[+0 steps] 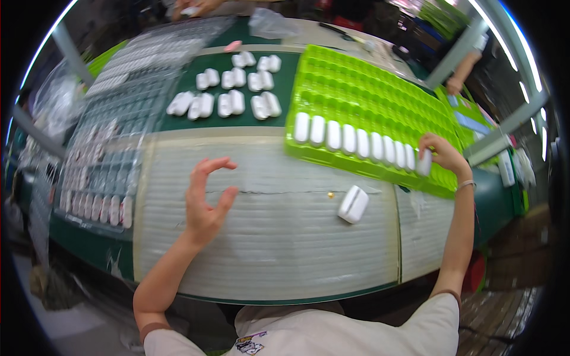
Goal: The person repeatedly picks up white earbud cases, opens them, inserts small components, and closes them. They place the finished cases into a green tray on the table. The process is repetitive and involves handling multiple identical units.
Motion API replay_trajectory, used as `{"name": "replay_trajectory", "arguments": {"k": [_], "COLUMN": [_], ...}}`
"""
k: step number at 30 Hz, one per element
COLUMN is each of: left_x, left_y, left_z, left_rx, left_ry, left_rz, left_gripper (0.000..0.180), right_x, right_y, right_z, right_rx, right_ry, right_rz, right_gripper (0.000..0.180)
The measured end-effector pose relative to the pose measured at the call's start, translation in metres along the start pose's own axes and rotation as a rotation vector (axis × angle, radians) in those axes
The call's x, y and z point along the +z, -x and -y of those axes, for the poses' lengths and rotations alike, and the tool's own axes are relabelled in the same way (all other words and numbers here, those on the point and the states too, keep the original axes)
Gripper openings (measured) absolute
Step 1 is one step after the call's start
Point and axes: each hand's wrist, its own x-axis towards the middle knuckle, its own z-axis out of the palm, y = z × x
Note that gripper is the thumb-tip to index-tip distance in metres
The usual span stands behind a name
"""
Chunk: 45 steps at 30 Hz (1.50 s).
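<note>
At the near right of the lime-green tray point(339, 161), my right hand point(440, 152) grips the upper end of a white earbud charging case point(424, 165), which stands at the end of a row of similar white cases point(349, 140) in the tray's front slots. My left hand point(205, 202) hovers over the pale ribbed mat point(267, 243), thumb and fingers apart, holding nothing. Between my hands, nearer the right one, a single white case point(354, 204) lies tilted on the mat. Beside it is a tiny gold-coloured piece point(331, 194).
Several white cases point(231, 103), seemingly with lids up, stand on the green table surface behind the mat. To the left lie clear plastic trays point(119, 148), some slots holding white parts. Metal posts point(460, 52) frame the bench. Other people's hands point(199, 8) show at the far edge.
</note>
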Motion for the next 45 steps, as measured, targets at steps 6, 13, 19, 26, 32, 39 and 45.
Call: {"name": "replay_trajectory", "arguments": {"k": [6, 13, 19, 26, 32, 39, 45], "left_x": [-0.048, -0.228, -0.303, -0.293, -0.313, -0.303, -0.185], "left_y": [-0.022, -0.032, -0.043, -0.066, -0.059, -0.044, -0.061], "left_z": [-0.003, 0.109, 0.201, 0.205, 0.220, 0.214, 0.100], "left_rx": [0.038, -0.338, -0.877, -1.090, -1.042, -0.580, -0.537], "left_ry": [-0.220, -0.691, -1.225, -1.258, -1.131, -1.095, 0.151], "left_rz": [-0.053, -0.239, -0.097, -0.089, -0.056, -0.309, -0.213], "left_gripper": [0.035, 0.021, 0.037, 0.052, 0.051, 0.034, 0.018], "right_x": [0.034, 0.027, 0.024, 0.066, 0.103, 0.096, 0.122], "right_y": [0.007, 0.001, -0.090, -0.222, -0.312, -0.317, -0.202], "right_z": [-0.001, 0.024, 0.146, 0.231, 0.245, 0.246, 0.274], "right_rx": [0.169, 0.088, -0.133, -0.428, -0.528, -0.449, -0.369], "right_ry": [-0.133, 0.052, 0.052, 0.125, 0.278, 0.195, -0.343], "right_rz": [-0.180, -0.298, -0.226, -0.042, -0.035, 0.058, -0.044], "right_gripper": [0.029, 0.032, 0.021, 0.023, 0.028, 0.025, 0.020]}}
